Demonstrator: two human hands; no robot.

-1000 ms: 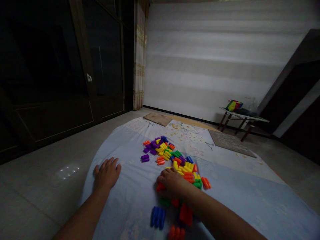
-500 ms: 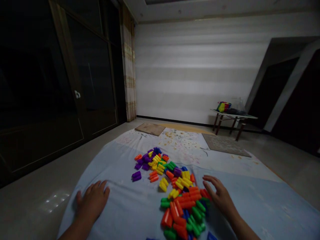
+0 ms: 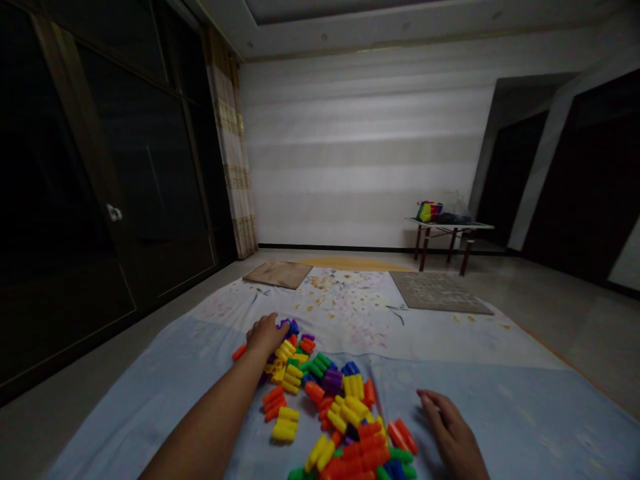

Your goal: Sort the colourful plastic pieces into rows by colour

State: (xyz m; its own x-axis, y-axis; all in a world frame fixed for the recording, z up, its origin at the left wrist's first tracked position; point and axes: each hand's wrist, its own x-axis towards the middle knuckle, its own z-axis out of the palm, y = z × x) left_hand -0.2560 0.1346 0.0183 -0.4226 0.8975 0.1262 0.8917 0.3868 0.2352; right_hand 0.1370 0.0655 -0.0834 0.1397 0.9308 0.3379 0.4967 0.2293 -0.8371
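Observation:
A loose heap of plastic toy blocks (image 3: 353, 407), each shaped like joined tubes, lies on the sheet in red, yellow, green, blue and purple. My left hand (image 3: 267, 335) reaches over the far left end of the heap, beside a dark blue block (image 3: 291, 327). Its thumb stands apart from the bent fingers, and the fingertips are partly hidden behind the hand. To the right of the heap, my right hand (image 3: 453, 427) hovers low with fingers extended and nothing in them. The nearest piece to it is a red block (image 3: 403, 436).
A pale blue and white flowered sheet (image 3: 500, 393) covers the work surface. Two flat boards, one brown (image 3: 278, 274) and one grey patterned (image 3: 437, 292), lie at its far edge. A small table (image 3: 450, 224) by the wall carries a colourful bag (image 3: 429, 211).
My left hand has moved forward and right from the bare sheet to the far end of the heap. My right hand sits lower in view. The camera view has shifted.

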